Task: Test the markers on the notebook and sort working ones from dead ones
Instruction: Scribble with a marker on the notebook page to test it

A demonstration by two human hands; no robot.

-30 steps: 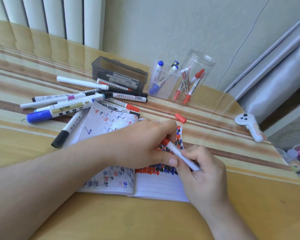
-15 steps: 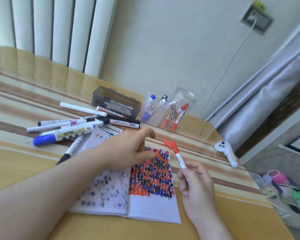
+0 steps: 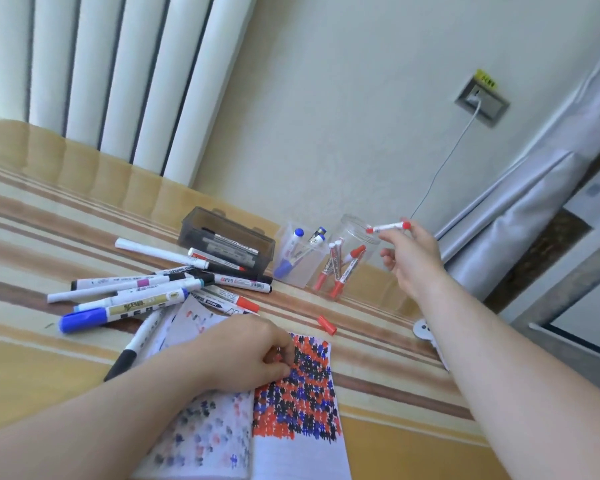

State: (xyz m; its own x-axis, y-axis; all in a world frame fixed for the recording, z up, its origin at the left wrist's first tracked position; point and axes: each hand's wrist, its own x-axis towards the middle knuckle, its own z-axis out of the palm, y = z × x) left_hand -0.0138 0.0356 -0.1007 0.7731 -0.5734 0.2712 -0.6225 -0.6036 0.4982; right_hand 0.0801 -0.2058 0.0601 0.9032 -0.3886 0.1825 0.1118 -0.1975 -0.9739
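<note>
Markers lie in a loose heap on the striped table at about ten o'clock from the open notebook, whose right page is crowded with red, blue and black scribbles. One red-capped marker is pinched level between the thumb and fingertips of the right hand, held just over the rim of the round clear jar at one o'clock from the notebook. That jar holds several red markers. Just beside it, at its nine o'clock, a square clear cup holds blue ones, and a dark box further along holds more. A loose red cap lies on the table between jar and notebook. The left hand rests on the notebook, fingers curled loosely and pressing the pages down.
</note>
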